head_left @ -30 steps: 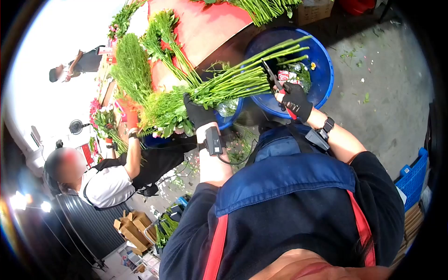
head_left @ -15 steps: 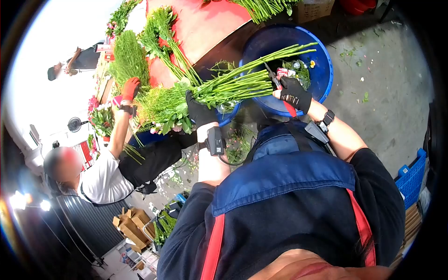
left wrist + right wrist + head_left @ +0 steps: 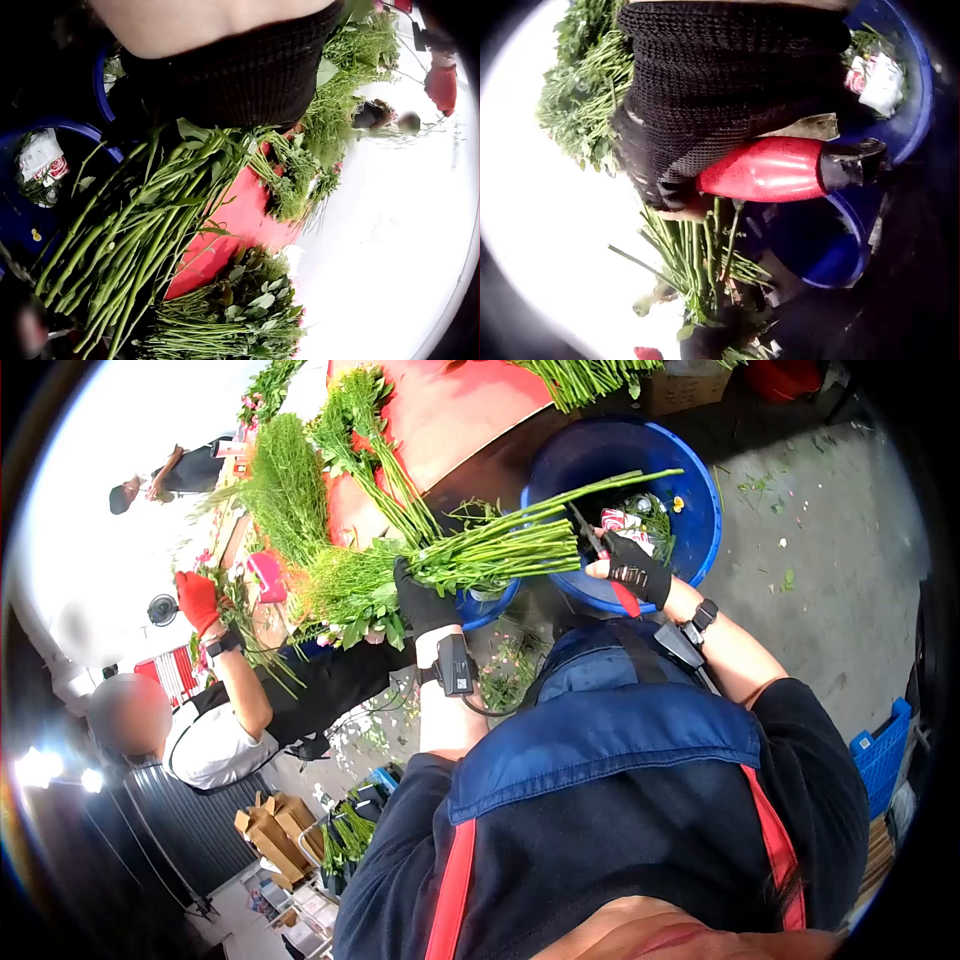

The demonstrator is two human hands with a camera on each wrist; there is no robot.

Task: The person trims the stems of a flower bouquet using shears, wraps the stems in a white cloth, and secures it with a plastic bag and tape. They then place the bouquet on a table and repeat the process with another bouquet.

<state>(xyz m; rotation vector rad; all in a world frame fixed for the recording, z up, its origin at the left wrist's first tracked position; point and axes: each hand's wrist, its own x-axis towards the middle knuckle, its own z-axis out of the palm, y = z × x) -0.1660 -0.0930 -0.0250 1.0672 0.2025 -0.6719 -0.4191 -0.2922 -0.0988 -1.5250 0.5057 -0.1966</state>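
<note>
In the head view the left hand (image 3: 424,600), in a black glove, grips a bundle of long green stems (image 3: 510,545) near its leafy part. The cut ends point right, toward a large blue bin (image 3: 711,540). One or two stems reach farther than the others. The right hand (image 3: 638,572), in a black fingerless glove, holds pruning shears (image 3: 622,596) with red handles beside the stem ends; the dark blades lie close to them. In the right wrist view a red handle (image 3: 769,171) sticks out of the gloved hand, above the stems (image 3: 699,255).
A red-topped table (image 3: 470,410) with more greenery (image 3: 285,480) lies beyond the bundle. A person in a white shirt (image 3: 205,745) and a red glove (image 3: 197,600) stands at the left. Waste lies in the blue bin. Cuttings litter the floor, and a blue crate (image 3: 880,760) is at the right.
The stem ends have shifted slightly downward, with the shears staying beside them. The other person's red-gloved hand has moved left, away from the greenery.
</note>
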